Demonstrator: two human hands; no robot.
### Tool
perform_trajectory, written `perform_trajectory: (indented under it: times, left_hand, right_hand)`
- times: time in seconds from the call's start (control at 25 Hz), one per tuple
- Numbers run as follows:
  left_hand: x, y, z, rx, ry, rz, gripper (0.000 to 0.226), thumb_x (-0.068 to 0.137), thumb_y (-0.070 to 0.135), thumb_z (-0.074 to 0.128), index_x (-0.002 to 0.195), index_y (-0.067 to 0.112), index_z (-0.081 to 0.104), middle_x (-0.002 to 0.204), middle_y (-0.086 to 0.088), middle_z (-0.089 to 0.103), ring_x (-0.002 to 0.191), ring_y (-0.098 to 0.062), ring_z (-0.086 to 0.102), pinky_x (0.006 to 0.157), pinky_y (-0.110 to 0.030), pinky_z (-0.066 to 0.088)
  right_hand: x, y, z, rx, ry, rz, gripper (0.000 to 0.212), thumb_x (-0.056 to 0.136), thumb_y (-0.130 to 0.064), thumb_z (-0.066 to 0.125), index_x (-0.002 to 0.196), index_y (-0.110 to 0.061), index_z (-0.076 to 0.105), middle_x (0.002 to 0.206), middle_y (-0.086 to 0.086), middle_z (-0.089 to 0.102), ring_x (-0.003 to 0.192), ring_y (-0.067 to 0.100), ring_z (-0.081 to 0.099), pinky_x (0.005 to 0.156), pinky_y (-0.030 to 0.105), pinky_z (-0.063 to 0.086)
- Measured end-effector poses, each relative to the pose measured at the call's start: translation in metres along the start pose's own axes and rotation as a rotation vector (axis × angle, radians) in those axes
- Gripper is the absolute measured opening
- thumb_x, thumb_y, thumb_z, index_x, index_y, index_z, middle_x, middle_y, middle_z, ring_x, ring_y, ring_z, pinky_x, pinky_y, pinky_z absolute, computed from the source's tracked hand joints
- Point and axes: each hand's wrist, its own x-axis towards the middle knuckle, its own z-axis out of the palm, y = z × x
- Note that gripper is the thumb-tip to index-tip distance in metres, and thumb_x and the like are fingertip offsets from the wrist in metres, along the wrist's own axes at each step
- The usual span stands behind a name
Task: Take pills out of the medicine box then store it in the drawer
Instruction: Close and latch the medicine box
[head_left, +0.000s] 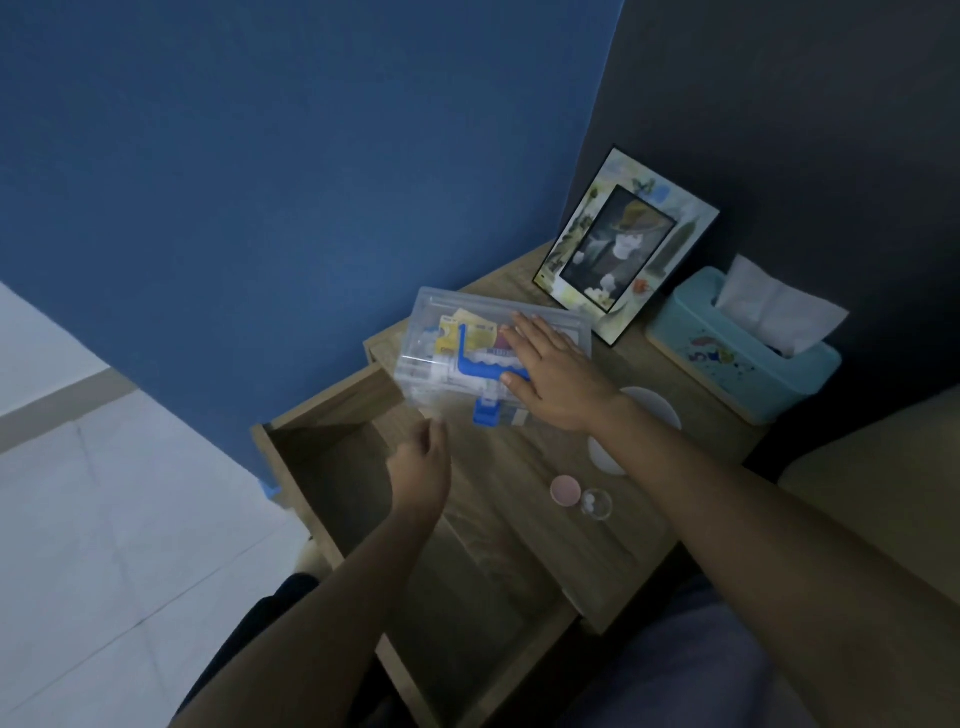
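A clear plastic medicine box (447, 343) with a blue handle and blue latch lies on the wooden nightstand (649, 499), its lid closed over packets and tubes. My right hand (558, 371) rests flat on the box's right half, thumb by the blue handle. My left hand (421, 467) hovers just below the box's left front corner, above the open drawer (332, 473), fingers loosely curled and holding nothing. The drawer looks bare inside. A small clear cup (596, 503) with white pills stands on the nightstand beside a pink round lid (565, 490).
A picture frame (626, 244) leans against the dark wall behind the box. A teal tissue box (743, 348) stands at the right. A white round object (654, 410) lies partly under my right forearm. The blue wall is at the left, pale tiled floor below it.
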Motion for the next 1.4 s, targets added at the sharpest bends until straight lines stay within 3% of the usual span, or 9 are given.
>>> perform_trajectory:
  times: [0.04,0.12,0.2,0.36,0.6,0.8,1.12,1.4]
  left_hand:
    - [0.0,0.0,0.008,-0.05,-0.082,-0.052,0.027,0.097,0.036,0.041,0.091,0.021,0.063,0.086,-0.001,0.067,0.083,-0.016,0.065,0.073,-0.031,0.053]
    - [-0.002,0.01,0.024,-0.384,-0.228,-0.204,0.022,0.095,0.019,0.044,0.092,0.014,0.066,0.093,-0.007,0.071,0.09,-0.017,0.066,0.081,-0.03,0.054]
    - [-0.004,0.022,0.034,-0.725,-0.264,-0.317,0.024,0.091,0.004,0.043,0.09,0.012,0.066,0.082,-0.004,0.071,0.08,-0.012,0.065,0.07,-0.02,0.053]
    - [-0.008,0.03,0.031,-0.872,-0.189,-0.447,0.023,0.085,-0.003,0.04,0.085,0.008,0.061,0.072,-0.008,0.062,0.068,-0.016,0.058,0.066,-0.022,0.048]
    - [-0.004,0.025,0.021,-0.692,-0.277,-0.254,0.013,0.093,0.014,0.052,0.087,0.009,0.063,0.073,-0.006,0.061,0.067,-0.014,0.058,0.071,-0.025,0.05]
    - [0.005,0.027,0.018,-0.51,-0.26,-0.127,0.02,0.092,0.024,0.057,0.084,0.008,0.066,0.072,-0.005,0.064,0.063,-0.01,0.06,0.057,-0.016,0.053]
    - [0.007,0.024,0.017,-0.386,-0.244,0.012,0.019,0.091,0.019,0.058,0.076,0.01,0.065,0.069,-0.004,0.065,0.054,0.002,0.062,0.056,-0.011,0.052]
    - [0.011,0.013,0.014,-0.232,-0.257,0.12,0.016,0.091,0.016,0.058,0.077,0.012,0.065,0.072,-0.005,0.065,0.063,-0.004,0.063,0.061,-0.012,0.052]
  right_hand:
    - [0.0,0.0,0.001,0.0,0.004,0.003,0.062,0.098,-0.044,0.03,0.149,-0.015,0.009,0.16,0.004,0.001,0.147,0.019,-0.001,0.119,0.037,0.005]
    - [-0.001,0.0,0.001,-0.002,0.006,0.005,0.063,0.098,-0.044,0.03,0.149,-0.015,0.01,0.16,0.005,0.001,0.147,0.02,-0.001,0.119,0.037,0.004]
    - [-0.001,-0.001,0.002,0.0,0.005,0.004,0.063,0.098,-0.045,0.031,0.149,-0.015,0.009,0.16,0.005,0.001,0.147,0.02,-0.002,0.119,0.037,0.004]
    - [0.0,0.0,0.002,0.008,-0.002,0.005,0.063,0.098,-0.044,0.031,0.149,-0.015,0.009,0.16,0.005,0.0,0.147,0.019,-0.002,0.12,0.037,0.003]
    - [-0.002,-0.001,-0.002,0.026,-0.005,0.002,0.062,0.098,-0.043,0.031,0.149,-0.014,0.01,0.16,0.005,0.001,0.147,0.019,-0.002,0.12,0.038,0.004]
    - [-0.001,-0.001,-0.001,0.028,0.002,-0.01,0.066,0.096,-0.045,0.035,0.149,-0.013,0.011,0.16,0.005,0.002,0.147,0.019,-0.001,0.12,0.039,0.006]
    - [-0.002,0.003,0.0,0.031,-0.004,-0.008,0.086,0.086,-0.063,0.043,0.149,-0.016,0.009,0.161,0.003,0.001,0.147,0.019,-0.001,0.118,0.037,0.004]
    - [-0.001,-0.003,0.004,-0.034,0.038,0.006,0.081,0.089,-0.06,0.039,0.149,-0.014,0.008,0.16,0.005,0.003,0.147,0.021,0.0,0.118,0.039,0.005]
